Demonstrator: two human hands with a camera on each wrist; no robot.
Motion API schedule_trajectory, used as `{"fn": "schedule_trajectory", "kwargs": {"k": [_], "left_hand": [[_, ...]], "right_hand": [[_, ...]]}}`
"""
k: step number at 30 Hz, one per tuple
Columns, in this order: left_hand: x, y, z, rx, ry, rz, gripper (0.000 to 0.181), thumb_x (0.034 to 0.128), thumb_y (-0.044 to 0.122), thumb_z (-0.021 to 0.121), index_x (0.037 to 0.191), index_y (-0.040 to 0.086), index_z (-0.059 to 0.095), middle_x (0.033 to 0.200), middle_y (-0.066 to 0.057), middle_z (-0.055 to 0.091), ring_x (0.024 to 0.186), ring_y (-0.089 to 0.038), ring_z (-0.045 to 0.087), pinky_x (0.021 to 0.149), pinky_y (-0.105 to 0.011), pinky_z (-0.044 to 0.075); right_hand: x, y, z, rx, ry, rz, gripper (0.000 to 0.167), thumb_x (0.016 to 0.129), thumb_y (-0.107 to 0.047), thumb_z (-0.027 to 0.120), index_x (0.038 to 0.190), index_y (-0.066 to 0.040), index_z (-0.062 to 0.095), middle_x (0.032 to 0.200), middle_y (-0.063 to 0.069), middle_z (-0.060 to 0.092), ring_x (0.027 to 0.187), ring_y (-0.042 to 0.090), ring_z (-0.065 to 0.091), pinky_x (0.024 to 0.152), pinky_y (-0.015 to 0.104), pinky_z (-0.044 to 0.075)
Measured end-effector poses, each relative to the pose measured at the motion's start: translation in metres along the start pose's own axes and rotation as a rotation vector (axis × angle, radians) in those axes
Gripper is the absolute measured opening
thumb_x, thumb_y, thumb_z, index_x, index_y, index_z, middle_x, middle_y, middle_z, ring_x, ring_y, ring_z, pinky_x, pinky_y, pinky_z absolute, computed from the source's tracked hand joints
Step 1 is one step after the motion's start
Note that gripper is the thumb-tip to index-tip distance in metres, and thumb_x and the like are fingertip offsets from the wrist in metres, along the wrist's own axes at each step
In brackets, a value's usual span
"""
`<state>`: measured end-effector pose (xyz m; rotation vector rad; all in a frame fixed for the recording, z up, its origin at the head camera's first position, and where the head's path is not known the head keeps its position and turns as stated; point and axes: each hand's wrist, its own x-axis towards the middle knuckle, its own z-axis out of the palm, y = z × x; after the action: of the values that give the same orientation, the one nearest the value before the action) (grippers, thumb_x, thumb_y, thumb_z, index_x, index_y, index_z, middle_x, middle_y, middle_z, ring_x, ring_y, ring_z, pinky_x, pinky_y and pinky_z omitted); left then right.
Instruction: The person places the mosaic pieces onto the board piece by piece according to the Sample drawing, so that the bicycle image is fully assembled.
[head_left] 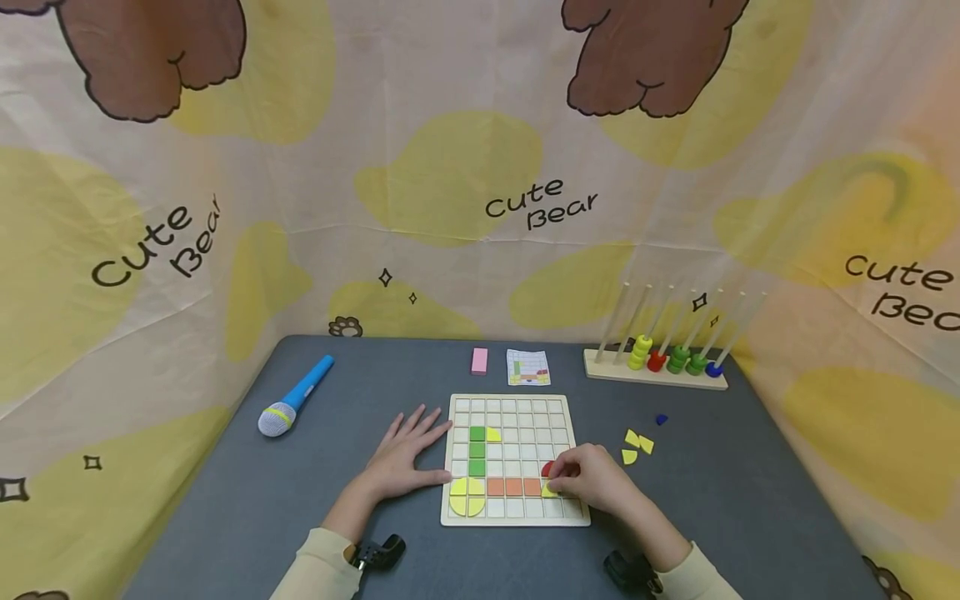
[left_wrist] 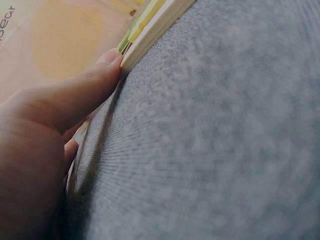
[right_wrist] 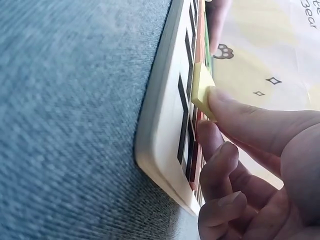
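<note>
A white gridded board (head_left: 527, 433) lies on the table. My left hand (head_left: 405, 458) rests at its left side, fingers spread, with thumb tip and a fingertip touching the edge. Over the board's lower right, my right hand (head_left: 596, 482) pinches a yellow tile (right_wrist: 202, 92) between thumb and index finger, at the right end of a row of orange tiles (head_left: 513, 487). A red piece (head_left: 547, 469) shows just above, partly covered by the fingers. Three green tiles (head_left: 477, 450) form a column, a yellow piece (head_left: 493, 434) beside the top one. Several yellow pieces (head_left: 459, 487) fill the lower left.
Right of the board lie loose yellow pieces (head_left: 630, 457) and a blue piece (head_left: 662, 419). A peg stand (head_left: 596, 364) with coloured beads is at the back right. Behind the board are a pattern card (head_left: 525, 360) and pink block (head_left: 479, 361); a blue microphone (head_left: 303, 387) lies left.
</note>
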<state>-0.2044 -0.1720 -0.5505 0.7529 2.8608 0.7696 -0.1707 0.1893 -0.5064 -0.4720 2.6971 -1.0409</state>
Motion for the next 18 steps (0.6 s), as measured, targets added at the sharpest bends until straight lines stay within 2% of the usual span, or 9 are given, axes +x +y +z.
{"fn": "schedule_trajectory", "kwargs": {"k": [14,18], "left_hand": [[-0.0002,-0.001,0.0002,0.007,-0.005,-0.006,0.091,0.0833,0.072,0.064,0.158,0.028,0.036,0.168,-0.001,0.024,0.158,-0.032,0.009,0.124,-0.061,0.004],[0.0003,-0.0013,0.0011,0.011,-0.002,-0.007,0.091,0.0835,0.072,0.064,0.158,0.029,0.036,0.168,-0.001,0.024,0.158,-0.032,0.009,0.124,-0.061,0.004]], "right_hand": [[0.0002,-0.0023,-0.0026,-0.032,-0.012,0.022,0.011,0.083,-0.016,0.084,0.078,-0.02,0.074,0.07,-0.011,0.063,0.066,0.01,0.052,0.06,0.023,0.043],[0.001,0.0,-0.0011,-0.045,-0.018,-0.002,0.011,0.083,-0.02,0.084,0.078,-0.022,0.074,0.071,-0.013,0.063,0.065,0.008,0.052,0.059,0.022,0.043]]}}
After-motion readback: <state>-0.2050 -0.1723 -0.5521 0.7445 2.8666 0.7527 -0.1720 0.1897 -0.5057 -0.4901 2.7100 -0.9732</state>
